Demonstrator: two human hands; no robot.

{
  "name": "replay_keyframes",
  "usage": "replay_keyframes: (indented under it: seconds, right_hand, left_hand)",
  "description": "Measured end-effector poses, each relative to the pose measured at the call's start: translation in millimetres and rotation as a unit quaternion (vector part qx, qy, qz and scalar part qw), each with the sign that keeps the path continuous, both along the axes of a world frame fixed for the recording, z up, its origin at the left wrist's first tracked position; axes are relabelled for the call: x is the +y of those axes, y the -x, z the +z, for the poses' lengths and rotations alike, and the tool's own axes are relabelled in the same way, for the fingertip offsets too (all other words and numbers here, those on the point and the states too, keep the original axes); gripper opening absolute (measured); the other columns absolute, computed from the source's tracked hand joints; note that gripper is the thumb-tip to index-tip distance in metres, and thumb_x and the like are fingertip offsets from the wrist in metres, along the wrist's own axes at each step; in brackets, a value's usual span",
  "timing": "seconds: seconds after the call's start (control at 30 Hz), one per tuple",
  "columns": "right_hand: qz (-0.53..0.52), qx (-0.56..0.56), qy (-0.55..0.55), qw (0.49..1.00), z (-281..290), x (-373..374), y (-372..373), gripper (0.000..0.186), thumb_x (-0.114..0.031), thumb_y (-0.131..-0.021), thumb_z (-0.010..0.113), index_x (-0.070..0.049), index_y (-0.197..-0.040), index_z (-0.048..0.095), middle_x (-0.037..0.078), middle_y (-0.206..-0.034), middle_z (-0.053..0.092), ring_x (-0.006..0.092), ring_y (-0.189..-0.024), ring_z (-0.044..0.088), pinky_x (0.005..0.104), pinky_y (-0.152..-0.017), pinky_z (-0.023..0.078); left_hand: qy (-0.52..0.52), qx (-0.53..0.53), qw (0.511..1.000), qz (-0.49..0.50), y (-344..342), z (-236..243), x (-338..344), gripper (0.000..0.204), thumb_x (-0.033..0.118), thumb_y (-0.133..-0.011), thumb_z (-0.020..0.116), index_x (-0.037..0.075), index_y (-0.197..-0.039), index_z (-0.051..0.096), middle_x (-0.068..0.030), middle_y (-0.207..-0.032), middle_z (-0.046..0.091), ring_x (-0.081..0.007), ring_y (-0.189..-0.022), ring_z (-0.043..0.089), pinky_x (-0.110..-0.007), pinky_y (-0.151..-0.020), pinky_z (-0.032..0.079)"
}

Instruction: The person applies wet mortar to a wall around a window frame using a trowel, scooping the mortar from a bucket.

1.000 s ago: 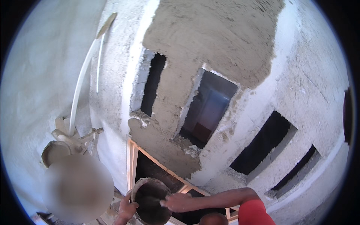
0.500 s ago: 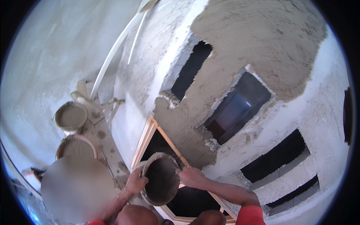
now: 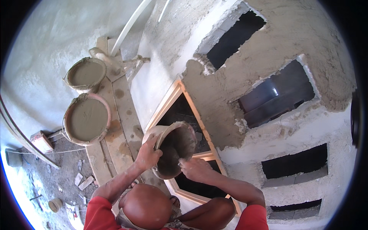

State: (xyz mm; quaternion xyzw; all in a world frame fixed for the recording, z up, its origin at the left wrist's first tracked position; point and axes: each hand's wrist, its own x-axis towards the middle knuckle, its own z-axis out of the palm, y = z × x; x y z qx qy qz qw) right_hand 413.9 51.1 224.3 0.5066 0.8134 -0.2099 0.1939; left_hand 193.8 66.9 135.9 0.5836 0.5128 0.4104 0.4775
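A mortar-smeared bucket [image 3: 165, 132] is tilted over my lap, its dark mouth facing up and right, with grey residue inside. My left hand [image 3: 148, 154] grips its left side, thumb toward the rim. My right hand [image 3: 194, 169] is closed at the lower right of the mouth, fingertips just inside the opening; whatever it may hold is hidden. Beyond the bucket stands a wooden frame [image 3: 199, 122] set in the wall opening. On the planks to the left are two more buckets filled with wet mortar, a near one [image 3: 86, 118] and a farther one [image 3: 86, 73].
Plank boards [image 3: 122, 111] run along my left, with a ground strewn with rubble [image 3: 82, 182] below. Ahead and right, a partly plastered wall [image 3: 214, 96] has several dark rectangular openings. A small pail [image 3: 55, 204] lies on the ground at lower left.
The view has swung left and down, showing more of the planks and ground. The bucket has tipped further sideways, and my right hand has shifted from its right rim to the lower mouth.
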Motion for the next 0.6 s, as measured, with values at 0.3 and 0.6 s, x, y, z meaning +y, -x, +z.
replay_keyframes:
  seconds: [0.3,0.6]
  right_hand:
    - [0.015,-0.041,-0.082,0.996,-9,49,-24,0.029,-0.021,-0.088,0.064,-0.001,-0.109,0.065,0.027,-0.092,0.069,0.0432,-0.088,0.070,0.0533,-0.080,0.055]
    - [0.112,-0.124,-0.137,0.976,12,74,-3,0.023,-0.014,-0.089,0.059,-0.002,-0.106,0.070,0.023,-0.089,0.070,0.0385,-0.087,0.070,0.0494,-0.078,0.055]
  left_hand:
    - [0.009,-0.044,0.999,0.022,19,-10,10,0.068,0.008,-0.076,0.063,0.001,-0.143,0.050,-0.0319,-0.143,0.049,-0.0471,-0.135,0.046,-0.042,-0.113,0.038]
    - [0.053,-0.034,0.998,0.023,40,29,18,0.068,0.006,-0.076,0.061,0.004,-0.143,0.051,-0.0298,-0.139,0.052,-0.0466,-0.128,0.052,-0.044,-0.107,0.042]
